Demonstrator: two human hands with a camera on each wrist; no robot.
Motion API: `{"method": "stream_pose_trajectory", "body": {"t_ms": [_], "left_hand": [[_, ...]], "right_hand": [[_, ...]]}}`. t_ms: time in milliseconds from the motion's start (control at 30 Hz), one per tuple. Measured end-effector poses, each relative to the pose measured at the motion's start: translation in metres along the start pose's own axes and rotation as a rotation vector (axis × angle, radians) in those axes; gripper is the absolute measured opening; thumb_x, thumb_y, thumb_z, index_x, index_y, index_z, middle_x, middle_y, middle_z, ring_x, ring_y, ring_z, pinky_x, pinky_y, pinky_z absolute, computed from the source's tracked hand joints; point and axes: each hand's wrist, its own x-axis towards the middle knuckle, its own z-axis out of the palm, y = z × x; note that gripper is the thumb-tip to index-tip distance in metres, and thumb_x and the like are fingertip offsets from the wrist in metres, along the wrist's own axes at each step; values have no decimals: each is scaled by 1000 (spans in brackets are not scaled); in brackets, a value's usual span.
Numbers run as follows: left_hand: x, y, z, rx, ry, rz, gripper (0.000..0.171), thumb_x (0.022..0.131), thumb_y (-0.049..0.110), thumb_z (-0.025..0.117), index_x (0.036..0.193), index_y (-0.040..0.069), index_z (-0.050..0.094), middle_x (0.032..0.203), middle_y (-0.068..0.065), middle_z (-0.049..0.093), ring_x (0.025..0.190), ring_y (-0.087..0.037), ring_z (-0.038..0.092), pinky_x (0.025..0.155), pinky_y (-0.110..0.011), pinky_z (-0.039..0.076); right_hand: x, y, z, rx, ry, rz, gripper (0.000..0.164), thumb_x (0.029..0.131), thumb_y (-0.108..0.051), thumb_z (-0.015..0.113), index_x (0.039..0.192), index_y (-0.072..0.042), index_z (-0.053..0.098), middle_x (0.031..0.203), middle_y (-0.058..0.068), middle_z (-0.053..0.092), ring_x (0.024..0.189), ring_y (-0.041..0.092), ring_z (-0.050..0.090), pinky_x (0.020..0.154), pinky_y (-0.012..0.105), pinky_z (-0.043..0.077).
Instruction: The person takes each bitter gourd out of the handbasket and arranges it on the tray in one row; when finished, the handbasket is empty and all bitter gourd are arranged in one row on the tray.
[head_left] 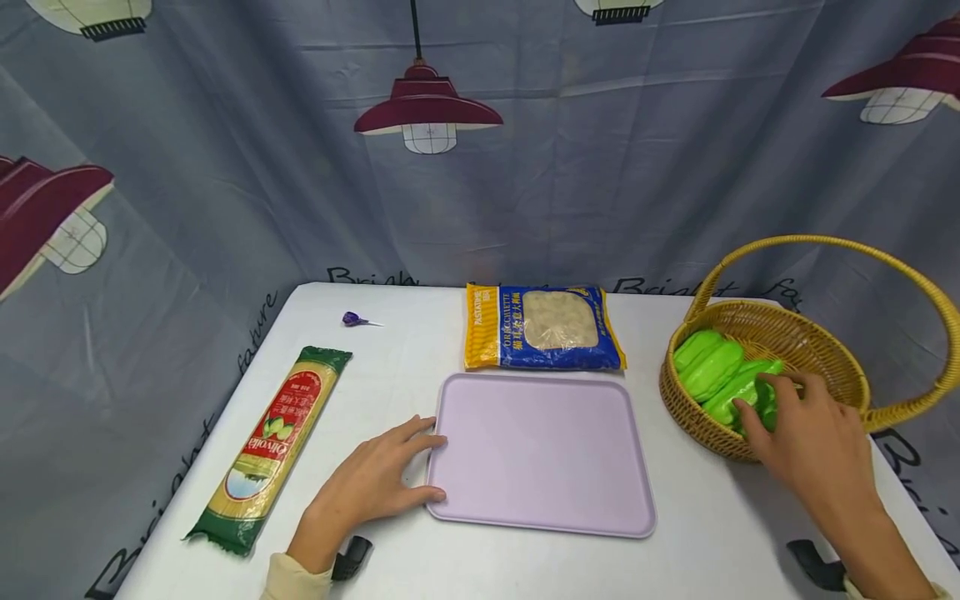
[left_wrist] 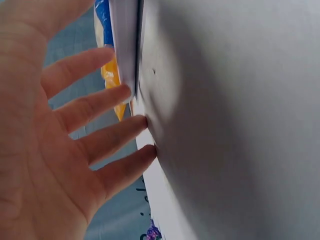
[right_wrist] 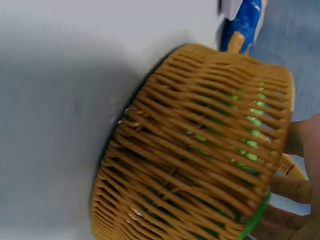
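Note:
A lilac tray (head_left: 542,454) lies flat on the white table. My left hand (head_left: 375,475) is at its left side, fingers spread and fairly straight, with fingertips and thumb at the rim; the left wrist view shows the open palm (left_wrist: 45,150). At the right, a wicker basket (head_left: 813,333) with a tall arched handle holds several glossy green peppers (head_left: 708,367). My right hand (head_left: 821,442) reaches over the basket's near rim, thumb and fingers bent around one green pepper. In the right wrist view, the basket wall (right_wrist: 190,150) hides much of that grip.
Behind the tray lies a blue and yellow pasta bag (head_left: 551,327). A long spaghetti pack (head_left: 273,450) lies slanted at the left. Near the back left is a small purple object (head_left: 351,318) with a thin point. A grey printed curtain (head_left: 525,208) hangs behind the table.

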Motion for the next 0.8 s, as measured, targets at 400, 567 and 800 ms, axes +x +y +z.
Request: {"method": "stream_pose_trajectory", "body": {"t_ms": [400, 567, 800], "left_hand": [[-4, -7, -2, -76, -42, -11, 69, 79, 67, 88, 134, 28, 74, 158, 2, 58, 152, -30, 49, 116, -55, 53], [-4, -7, -1, -79, -47, -25, 70, 77, 67, 89, 134, 29, 75, 158, 1, 58, 151, -31, 49, 115, -56, 52], [-3, -8, -1, -88, -40, -24, 69, 76, 64, 91, 134, 28, 75, 158, 1, 58, 152, -30, 49, 116, -55, 53]], "right_hand": [[7, 14, 10, 13, 48, 8, 68, 83, -27, 86, 130, 14, 60, 117, 49, 54, 62, 60, 57, 67, 75, 47], [14, 14, 9, 68, -112, 119, 80, 88, -32, 87, 138, 18, 51, 126, 50, 48, 96, 70, 54, 74, 78, 46], [21, 14, 11, 103, -253, 199, 97, 91, -55, 83, 148, 14, 45, 135, 50, 44, 107, 71, 51, 82, 81, 44]]}}
